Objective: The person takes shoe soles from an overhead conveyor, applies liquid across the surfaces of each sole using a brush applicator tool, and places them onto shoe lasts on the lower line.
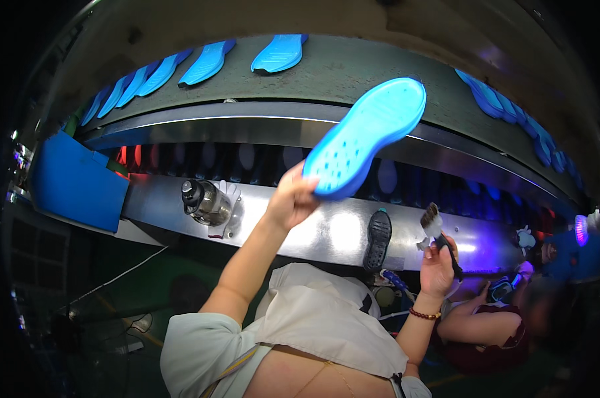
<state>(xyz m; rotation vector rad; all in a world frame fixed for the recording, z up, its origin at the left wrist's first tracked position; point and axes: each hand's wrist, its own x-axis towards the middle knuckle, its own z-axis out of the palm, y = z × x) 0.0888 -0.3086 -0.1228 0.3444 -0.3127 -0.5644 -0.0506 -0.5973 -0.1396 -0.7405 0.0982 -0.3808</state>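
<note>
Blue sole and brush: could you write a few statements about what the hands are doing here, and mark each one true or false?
1. The left hand holds up a blue sole. True.
2. The right hand is empty. False: it holds a brush.
3. The brush is touching the blue sole. False: they are apart.
4. A black sole lies on the metal shelf. True.
5. More blue soles lie in a row above. True.

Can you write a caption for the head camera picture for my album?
Left hand lifts a blue shoe sole; right hand holds a brush.
</note>
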